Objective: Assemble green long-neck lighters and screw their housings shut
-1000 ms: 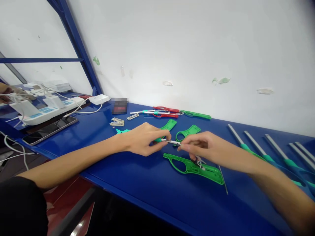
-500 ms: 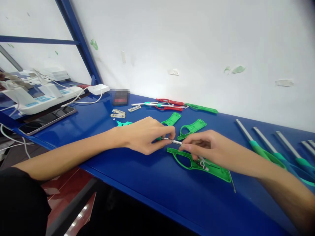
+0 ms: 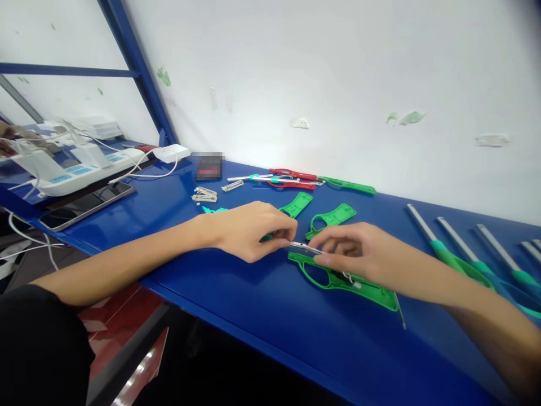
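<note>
A thin metal rod (image 3: 301,246) spans the gap between my two hands. My left hand (image 3: 260,231) pinches its left end between thumb and fingertips. At the other end, my right hand (image 3: 353,248) has its thumb and index finger around the rod. Under my right hand lies a green handle half (image 3: 376,293), hollow side up, with a white wire and small parts inside. Behind my hands are two other green shell pieces (image 3: 338,215) (image 3: 299,204). A thin metal shaft (image 3: 400,311) lies beside the handle half's right end.
Red and green lighter-like tools (image 3: 296,173) lie by the wall. Clear small parts (image 3: 205,194) sit at the back left. Several metal tubes with green handles (image 3: 454,238) are at right. A phone (image 3: 87,206) and power strip (image 3: 80,173) lie at left.
The rod has shifted slightly right and down, showing more of its length between my hands. My left fingers have moved slightly left, and the wire by my right hand has dropped lower.
</note>
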Demonstrator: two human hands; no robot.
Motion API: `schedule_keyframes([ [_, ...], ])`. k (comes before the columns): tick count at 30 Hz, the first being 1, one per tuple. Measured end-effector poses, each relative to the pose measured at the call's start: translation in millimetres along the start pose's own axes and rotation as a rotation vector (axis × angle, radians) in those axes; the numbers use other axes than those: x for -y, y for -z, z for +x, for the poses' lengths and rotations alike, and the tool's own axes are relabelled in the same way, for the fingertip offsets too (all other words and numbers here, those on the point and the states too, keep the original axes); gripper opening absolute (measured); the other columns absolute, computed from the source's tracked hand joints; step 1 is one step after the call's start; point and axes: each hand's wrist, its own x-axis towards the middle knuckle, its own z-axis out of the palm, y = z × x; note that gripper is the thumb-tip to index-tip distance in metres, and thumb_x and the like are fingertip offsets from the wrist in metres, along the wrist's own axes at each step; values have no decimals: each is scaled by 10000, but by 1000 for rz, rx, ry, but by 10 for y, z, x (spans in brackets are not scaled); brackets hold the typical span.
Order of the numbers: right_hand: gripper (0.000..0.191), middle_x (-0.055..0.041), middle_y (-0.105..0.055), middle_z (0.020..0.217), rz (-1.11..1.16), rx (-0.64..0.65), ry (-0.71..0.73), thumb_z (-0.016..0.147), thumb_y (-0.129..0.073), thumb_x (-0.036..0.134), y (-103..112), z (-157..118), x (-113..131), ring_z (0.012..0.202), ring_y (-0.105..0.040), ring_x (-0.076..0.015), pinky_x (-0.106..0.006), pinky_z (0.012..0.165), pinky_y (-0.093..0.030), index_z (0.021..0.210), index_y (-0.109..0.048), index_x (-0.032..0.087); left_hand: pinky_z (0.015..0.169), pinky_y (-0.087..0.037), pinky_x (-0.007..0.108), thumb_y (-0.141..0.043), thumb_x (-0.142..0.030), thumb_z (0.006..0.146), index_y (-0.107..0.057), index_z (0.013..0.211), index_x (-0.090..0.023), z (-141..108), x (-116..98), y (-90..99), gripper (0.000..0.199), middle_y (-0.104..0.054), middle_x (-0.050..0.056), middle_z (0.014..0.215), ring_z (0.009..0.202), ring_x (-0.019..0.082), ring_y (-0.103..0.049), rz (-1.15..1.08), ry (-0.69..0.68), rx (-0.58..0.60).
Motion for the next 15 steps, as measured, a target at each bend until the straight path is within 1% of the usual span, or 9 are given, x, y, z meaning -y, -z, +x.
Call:
schedule_keyframes([
  [2, 427, 9, -634, 673, -26, -6, 1, 948, -686, 644, -1, 7, -12, 566, -536, -154, -305, 512, -368, 1176, -770, 292, 663, -437, 283, -573, -154, 964, -619, 917, -193, 1, -1, 7, 77, -642, 6, 806, 690, 159, -561, -8, -1, 13],
  [5, 427, 9, -647, 679, -47, -4, 4, 956, -666, 669, -12, 10, -21, 575, -547, -153, -299, 514, -388, 1158, -771, 308, 648, -429, 285, -598, -142, 932, -605, 886, -197, 4, -9, 10, 72, -612, -2, 778, 671, 157, -535, -11, 2, 31],
  [10, 382, 3, -715, 748, -54, -8, -6, 952, -689, 639, -45, 9, -25, 619, -618, -157, -289, 534, -447, 1150, -771, 322, 624, -419, 296, -608, -165, 935, -588, 825, -204, 7, -15, 2, 118, -599, -6, 734, 641, 158, -520, -6, 6, 48],
  [15, 366, 14, -723, 740, -73, -26, -13, 946, -699, 646, -54, 18, -43, 602, -605, -147, -286, 536, -443, 1124, -778, 336, 624, -416, 299, -616, -173, 934, -579, 810, -209, 13, -7, -1, 134, -602, -12, 722, 640, 155, -537, -6, 1, 64],
])
